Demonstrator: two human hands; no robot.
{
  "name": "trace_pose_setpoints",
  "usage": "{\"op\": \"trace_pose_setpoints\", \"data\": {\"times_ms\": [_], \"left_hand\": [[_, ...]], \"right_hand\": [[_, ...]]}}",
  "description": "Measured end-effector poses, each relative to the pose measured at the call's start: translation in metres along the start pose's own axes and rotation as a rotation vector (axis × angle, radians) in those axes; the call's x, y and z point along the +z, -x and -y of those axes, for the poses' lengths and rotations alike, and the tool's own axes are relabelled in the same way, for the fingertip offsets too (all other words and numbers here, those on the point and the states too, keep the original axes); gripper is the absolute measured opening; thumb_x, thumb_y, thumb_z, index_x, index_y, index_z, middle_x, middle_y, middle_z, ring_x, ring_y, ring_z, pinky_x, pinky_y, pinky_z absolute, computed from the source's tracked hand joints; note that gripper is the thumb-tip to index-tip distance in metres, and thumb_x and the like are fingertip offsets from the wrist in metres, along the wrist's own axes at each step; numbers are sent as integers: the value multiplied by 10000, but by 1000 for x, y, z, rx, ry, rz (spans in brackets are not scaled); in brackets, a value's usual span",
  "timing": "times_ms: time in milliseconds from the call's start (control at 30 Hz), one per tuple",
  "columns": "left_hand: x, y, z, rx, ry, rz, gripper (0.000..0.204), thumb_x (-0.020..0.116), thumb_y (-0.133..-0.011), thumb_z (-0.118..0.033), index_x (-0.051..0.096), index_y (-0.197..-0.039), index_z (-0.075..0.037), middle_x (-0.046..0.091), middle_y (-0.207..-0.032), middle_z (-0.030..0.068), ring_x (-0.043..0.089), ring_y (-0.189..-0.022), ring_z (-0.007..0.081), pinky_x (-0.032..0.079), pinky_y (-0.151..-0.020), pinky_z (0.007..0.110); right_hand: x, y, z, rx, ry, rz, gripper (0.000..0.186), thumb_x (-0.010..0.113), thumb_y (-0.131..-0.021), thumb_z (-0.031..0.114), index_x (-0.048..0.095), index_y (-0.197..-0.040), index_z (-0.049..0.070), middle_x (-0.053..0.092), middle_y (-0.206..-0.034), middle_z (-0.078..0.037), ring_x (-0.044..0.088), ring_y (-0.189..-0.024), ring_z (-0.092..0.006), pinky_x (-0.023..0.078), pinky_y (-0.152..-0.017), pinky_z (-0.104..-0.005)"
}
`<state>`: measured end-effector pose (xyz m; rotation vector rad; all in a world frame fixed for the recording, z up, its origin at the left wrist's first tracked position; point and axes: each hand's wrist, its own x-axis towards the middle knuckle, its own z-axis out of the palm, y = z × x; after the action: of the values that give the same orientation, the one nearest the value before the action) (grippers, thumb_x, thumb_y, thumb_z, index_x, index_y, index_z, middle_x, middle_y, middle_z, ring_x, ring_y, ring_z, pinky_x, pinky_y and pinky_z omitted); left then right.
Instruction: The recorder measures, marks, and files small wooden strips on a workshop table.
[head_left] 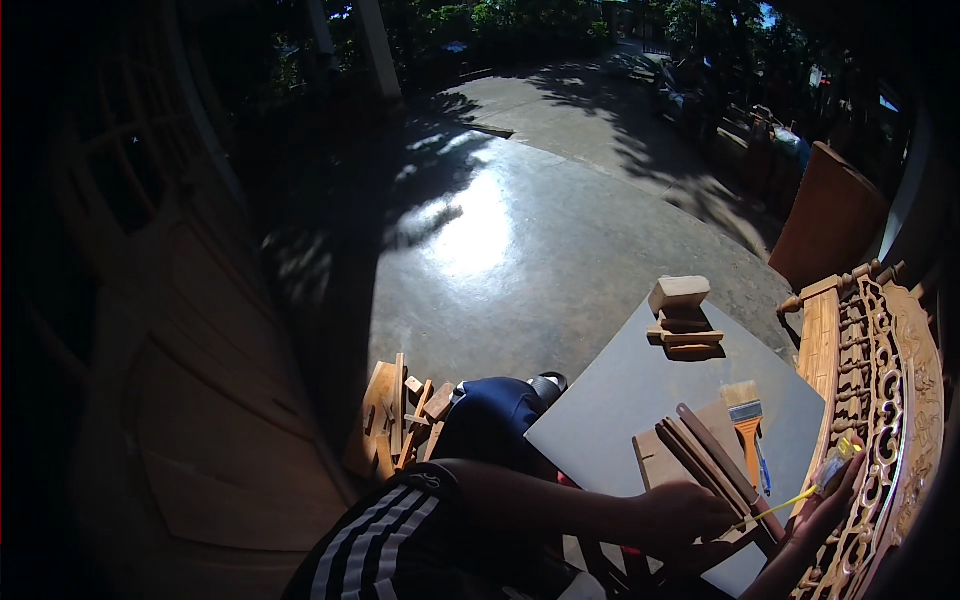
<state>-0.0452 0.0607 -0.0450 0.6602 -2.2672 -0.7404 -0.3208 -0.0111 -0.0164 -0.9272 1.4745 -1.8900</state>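
Note:
My right hand (828, 505) is closed round a small yellow and grey tape measure (832, 470) at the right. Its thin yellow blade (790, 503) runs down and left to my left hand (688, 515), whose fingers are bent together at its end. That hand lies against the lower ends of several narrow brown wooden strips (690, 450). Beneath the strips is a flat tan board (650, 462) on a grey tabletop (600, 400). A paintbrush (745, 420) with an orange handle and a blue pen (764, 472) lie just beyond the strips.
Wooden blocks (682, 292) rest near the table's far corner. A carved wooden bench back (870, 400) stands close on the right. Wood offcuts (400, 420) are piled left of my leg. A large wooden panel (230, 420) leans along the left, beside the sunlit concrete floor (480, 300).

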Motion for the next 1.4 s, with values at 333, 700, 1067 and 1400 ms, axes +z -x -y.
{"op": "trace_pose_setpoints", "data": {"times_ms": [333,700,1067,1400], "left_hand": [[-55,-2,14,146,-96,-342,354,699,-917,-241,640,-1225,-75,599,-1164,98,696,-980,233,604,-811,328],[-48,4,22,115,-105,-382,178,726,-890,-146,722,-1049,-67,682,-1037,50,716,-892,153,601,-760,248],[-54,24,35,-127,107,-301,287,731,-859,-53,677,-1138,-98,687,-1098,48,711,-941,172,600,-817,282],[-52,27,31,-151,135,-360,241,756,-831,-66,679,-1057,-98,690,-1060,52,708,-906,205,595,-805,310]], "right_hand": [[44,60,38,-32,392,832,832,849,-698,589,574,-1226,10,545,-799,10,562,-684,-78,454,-608,-214],[61,71,17,53,306,886,767,799,-762,632,569,-1144,8,554,-936,-37,549,-831,-108,461,-725,-238],[71,94,39,305,337,980,858,778,-776,634,472,-1271,3,570,-940,-99,619,-783,-131,527,-589,-226],[72,98,15,102,290,859,900,760,-782,644,458,-1299,-27,556,-1052,-114,596,-900,-159,517,-733,-261]]}}
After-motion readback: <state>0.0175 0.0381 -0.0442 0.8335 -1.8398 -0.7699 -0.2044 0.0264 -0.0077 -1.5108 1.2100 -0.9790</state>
